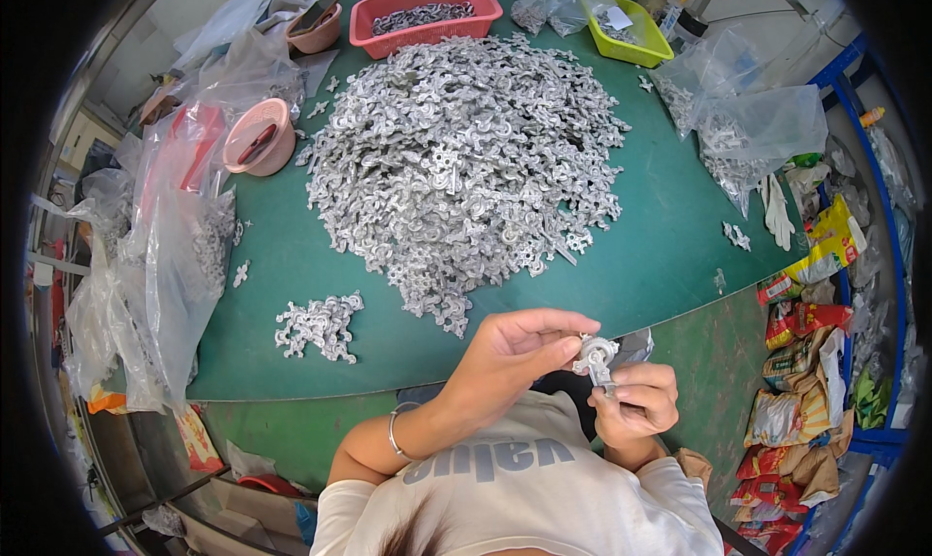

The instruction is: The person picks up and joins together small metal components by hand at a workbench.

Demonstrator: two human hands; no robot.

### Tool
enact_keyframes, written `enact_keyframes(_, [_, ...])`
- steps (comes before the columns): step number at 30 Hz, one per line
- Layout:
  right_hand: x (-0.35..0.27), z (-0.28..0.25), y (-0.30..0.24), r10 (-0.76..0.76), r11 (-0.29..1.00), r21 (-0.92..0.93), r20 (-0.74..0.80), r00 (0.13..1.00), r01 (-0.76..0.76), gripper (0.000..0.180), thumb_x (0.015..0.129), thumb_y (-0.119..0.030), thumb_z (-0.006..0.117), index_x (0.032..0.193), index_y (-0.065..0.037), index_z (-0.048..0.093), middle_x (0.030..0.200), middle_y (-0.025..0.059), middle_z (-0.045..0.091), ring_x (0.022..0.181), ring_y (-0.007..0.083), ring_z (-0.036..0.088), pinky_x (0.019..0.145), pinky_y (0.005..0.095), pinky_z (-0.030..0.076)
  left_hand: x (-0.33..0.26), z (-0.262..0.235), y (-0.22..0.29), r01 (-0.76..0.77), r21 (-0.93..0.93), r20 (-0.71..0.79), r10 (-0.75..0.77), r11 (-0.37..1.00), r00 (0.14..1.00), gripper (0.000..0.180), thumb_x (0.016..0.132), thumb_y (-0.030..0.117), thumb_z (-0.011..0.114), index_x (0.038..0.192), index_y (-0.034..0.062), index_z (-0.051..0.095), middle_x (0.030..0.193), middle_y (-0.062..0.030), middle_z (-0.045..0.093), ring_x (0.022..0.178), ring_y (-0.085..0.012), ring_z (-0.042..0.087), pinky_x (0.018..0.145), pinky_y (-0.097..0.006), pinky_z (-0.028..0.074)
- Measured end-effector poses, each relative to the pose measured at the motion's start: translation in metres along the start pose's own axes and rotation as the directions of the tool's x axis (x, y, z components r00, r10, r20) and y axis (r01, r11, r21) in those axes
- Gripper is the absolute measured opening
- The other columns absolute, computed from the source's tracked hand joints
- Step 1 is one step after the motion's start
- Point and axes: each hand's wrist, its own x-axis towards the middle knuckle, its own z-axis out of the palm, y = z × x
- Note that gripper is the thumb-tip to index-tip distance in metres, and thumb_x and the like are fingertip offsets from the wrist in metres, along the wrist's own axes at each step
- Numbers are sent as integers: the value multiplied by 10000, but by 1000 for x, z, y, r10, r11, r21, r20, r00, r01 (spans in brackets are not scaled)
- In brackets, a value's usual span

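Between my two hands, just off the table's front edge, is a small silvery metal casting (596, 358) with a round end and a short straight arm. My left hand (519, 350) pinches its round end between thumb and fingers. My right hand (636, 405) has its fingers curled around the lower arm of the same piece. A huge heap of similar metal castings (466, 158) covers the middle of the green table (670, 265). A smaller pile of castings (320, 327) lies to the left, near the front edge.
A red basket (364, 39) with metal parts and a yellow-green basket (636, 53) stand at the back. A pink bowl (277, 158) holds a dark red-handled tool. Clear plastic bags (160, 284) of castings line the left; more bags (757, 124) and a white glove (775, 211) lie right.
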Motion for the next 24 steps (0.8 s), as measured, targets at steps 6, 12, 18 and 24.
enact_keyframes(6, [0, 0, -1, 33, 999, 12, -5, 999, -33, 377, 509, 57, 772, 802, -67, 570, 805, 88, 590, 631, 161, 571, 542, 245, 462, 1, 1, 1, 17, -40, 9, -16, 999, 1000, 211, 846, 15, 511, 1040, -57, 545, 918, -115, 603, 811, -144, 585, 735, -273, 486])
enact_keyframes(12, [-2, 2, 2, 16, 1000, 6, -4, 1000, -16, 378, 507, 53, 775, 798, -73, 568, 804, 81, 592, 630, 159, 566, 543, 245, 457, 0, -1, 1, 0, -16, -2, 0, 1000, 1000, 203, 833, 5, 525, 1024, -55, 556, 919, -111, 600, 829, -145, 580, 737, -271, 478])
enact_keyframes(18, [-1, 2, 3, -23, 1000, -17, -5, 1000, 23, 369, 502, 46, 779, 782, -78, 573, 805, 73, 595, 627, 154, 558, 540, 244, 446, 0, 1, 4, -34, 4, 14, 34, 999, 999, 195, 819, -13, 535, 1006, -59, 564, 943, -89, 579, 860, -132, 563, 765, -255, 454])
enact_keyframes(24, [0, 2, 0, -20, 1000, -12, 0, 1000, 20, 361, 494, 27, 792, 771, -81, 587, 795, 64, 591, 634, 152, 547, 535, 243, 436, -1, 3, 7, -7, -19, 21, 8, 1000, 1000, 202, 818, -13, 537, 1013, -58, 564, 942, -82, 576, 875, -123, 554, 774, -248, 444])
